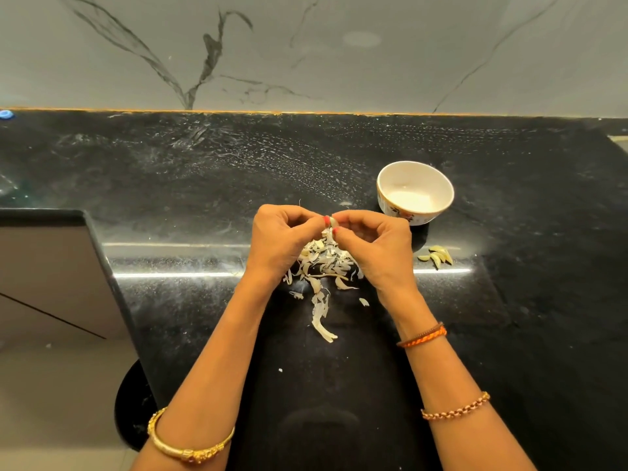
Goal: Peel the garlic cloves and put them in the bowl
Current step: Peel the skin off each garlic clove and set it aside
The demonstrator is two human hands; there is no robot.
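Clove (332,222) pale, small, pinched between fingers (343,217) of both hands.

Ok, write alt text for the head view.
Left hand and right hand pinch a garlic clove above a pile of peels on a black counter. White bowl and peeled cloves sit right.

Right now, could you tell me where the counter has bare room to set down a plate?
Bare black counter lies left of the hands and behind them up to the wall. Crowded: the peel pile under both hands, and the right side with the bowl and peeled cloves.
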